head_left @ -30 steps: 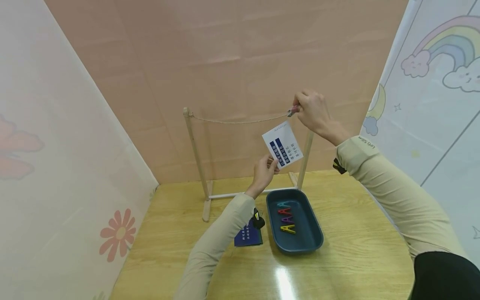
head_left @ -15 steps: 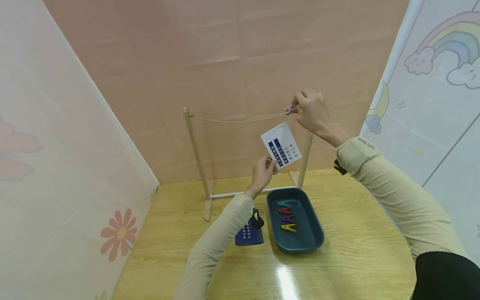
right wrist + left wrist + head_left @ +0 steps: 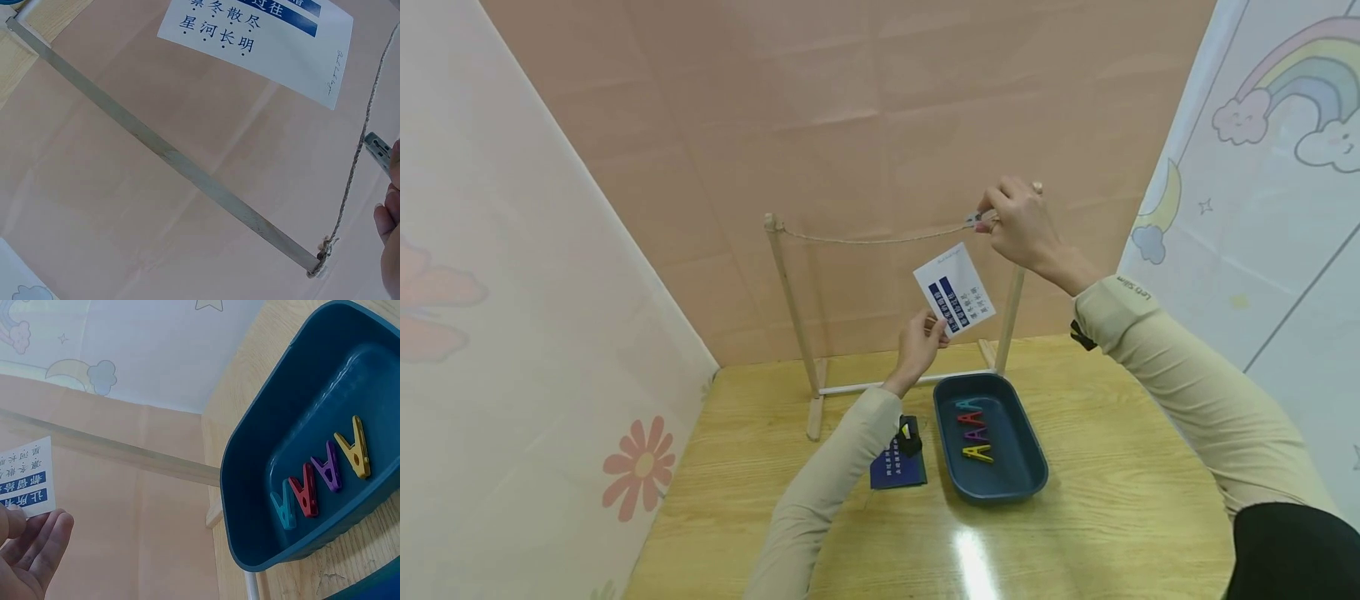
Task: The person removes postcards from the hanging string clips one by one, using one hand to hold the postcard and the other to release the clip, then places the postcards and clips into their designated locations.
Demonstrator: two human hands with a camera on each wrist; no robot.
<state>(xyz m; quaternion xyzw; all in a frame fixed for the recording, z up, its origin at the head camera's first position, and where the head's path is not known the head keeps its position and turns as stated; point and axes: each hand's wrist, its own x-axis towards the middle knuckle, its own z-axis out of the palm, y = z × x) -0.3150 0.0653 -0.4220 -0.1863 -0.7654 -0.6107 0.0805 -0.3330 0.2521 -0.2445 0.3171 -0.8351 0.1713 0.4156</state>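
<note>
My left hand (image 3: 919, 346) pinches a white card (image 3: 957, 287) with blue blocks of printed text by its lower corner, tilted below the rope. The rope (image 3: 872, 242) sags between two wooden posts. Up at the rope's right part, my right hand (image 3: 1024, 223) pinches a grey clothespin (image 3: 377, 150). Its tip meets the rope in the right wrist view; whether it grips the rope I cannot tell. The card hangs apart from the clothespin. In the left wrist view, the thumb and fingers (image 3: 44, 550) hold the card's edge.
Below the hands stands a dark blue tray (image 3: 1037, 467) holding several coloured clothespins, including a yellow clothespin (image 3: 977, 453). Left of it lie dark blue cards (image 3: 897, 467), partly under my left forearm. The right wooden post (image 3: 1011, 321) stands close behind the tray.
The card and my left hand have shifted slightly left. My right hand has edged left along the rope with the clothespin, turning it a little.
</note>
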